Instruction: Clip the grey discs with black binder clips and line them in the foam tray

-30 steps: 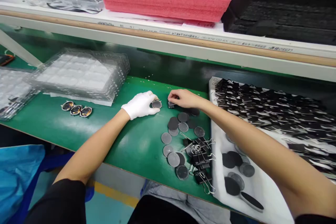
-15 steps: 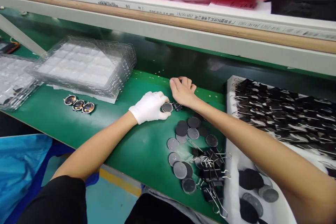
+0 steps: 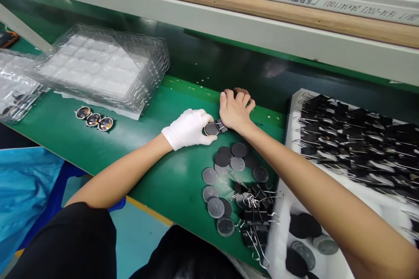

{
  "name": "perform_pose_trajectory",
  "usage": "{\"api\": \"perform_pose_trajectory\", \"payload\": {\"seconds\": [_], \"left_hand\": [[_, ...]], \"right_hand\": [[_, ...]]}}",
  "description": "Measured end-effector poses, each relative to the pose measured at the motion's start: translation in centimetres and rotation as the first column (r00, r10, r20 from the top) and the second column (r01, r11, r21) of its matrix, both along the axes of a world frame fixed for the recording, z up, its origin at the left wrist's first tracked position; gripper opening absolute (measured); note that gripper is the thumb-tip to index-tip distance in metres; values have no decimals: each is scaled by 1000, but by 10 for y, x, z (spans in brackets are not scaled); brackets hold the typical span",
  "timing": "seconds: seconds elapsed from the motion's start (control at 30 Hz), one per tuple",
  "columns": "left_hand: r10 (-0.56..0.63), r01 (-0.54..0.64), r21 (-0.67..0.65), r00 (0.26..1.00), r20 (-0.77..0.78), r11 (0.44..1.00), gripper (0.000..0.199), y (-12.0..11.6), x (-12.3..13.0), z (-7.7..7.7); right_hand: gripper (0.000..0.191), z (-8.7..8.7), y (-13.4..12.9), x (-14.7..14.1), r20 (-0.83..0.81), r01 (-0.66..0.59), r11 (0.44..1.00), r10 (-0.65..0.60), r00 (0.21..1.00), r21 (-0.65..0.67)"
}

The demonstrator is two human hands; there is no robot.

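Observation:
My left hand (image 3: 190,129), in a white glove, pinches a small round piece (image 3: 211,129) with a dark grey face and a thin rim between thumb and fingers. A black binder clip (image 3: 221,126) sits against the right side of this piece, under the heel of my right hand. My bare right hand (image 3: 236,107) is just beyond the clip with its fingers spread apart, and I see nothing in them. Nearer to me lie several grey and black discs (image 3: 215,207) and a pile of black binder clips (image 3: 257,216) with wire handles.
Three joined round pieces with amber faces (image 3: 94,119) lie at left. Stacked clear plastic trays (image 3: 153,67) stand behind them. A white foam tray (image 3: 284,192) at right holds rows of black clips and loose discs. A shelf beam (image 3: 196,13) crosses above the green table (image 3: 153,170).
My right hand's fingers have spread from a more curled pose. My left hand still grips the round piece. The camera view has tilted down.

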State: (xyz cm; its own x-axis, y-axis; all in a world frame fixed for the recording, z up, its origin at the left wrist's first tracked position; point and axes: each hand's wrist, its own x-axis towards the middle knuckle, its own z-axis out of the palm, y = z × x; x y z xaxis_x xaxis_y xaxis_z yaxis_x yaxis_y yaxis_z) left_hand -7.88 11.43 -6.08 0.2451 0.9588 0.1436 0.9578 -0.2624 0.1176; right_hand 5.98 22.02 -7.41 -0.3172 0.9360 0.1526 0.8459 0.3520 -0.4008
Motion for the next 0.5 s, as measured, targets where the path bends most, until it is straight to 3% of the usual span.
{"api": "perform_pose_trajectory", "payload": {"seconds": [0.37,0.5], "left_hand": [[46,-45,31,998,-43,999,44,0,4,-4],[140,-134,64,983,-114,989,44,-7,10,1]], "right_hand": [[53,0,0,-5,-64,36,999,-37,997,-13],[57,21,-5,6,-210,31,999,-34,977,-19]]}}
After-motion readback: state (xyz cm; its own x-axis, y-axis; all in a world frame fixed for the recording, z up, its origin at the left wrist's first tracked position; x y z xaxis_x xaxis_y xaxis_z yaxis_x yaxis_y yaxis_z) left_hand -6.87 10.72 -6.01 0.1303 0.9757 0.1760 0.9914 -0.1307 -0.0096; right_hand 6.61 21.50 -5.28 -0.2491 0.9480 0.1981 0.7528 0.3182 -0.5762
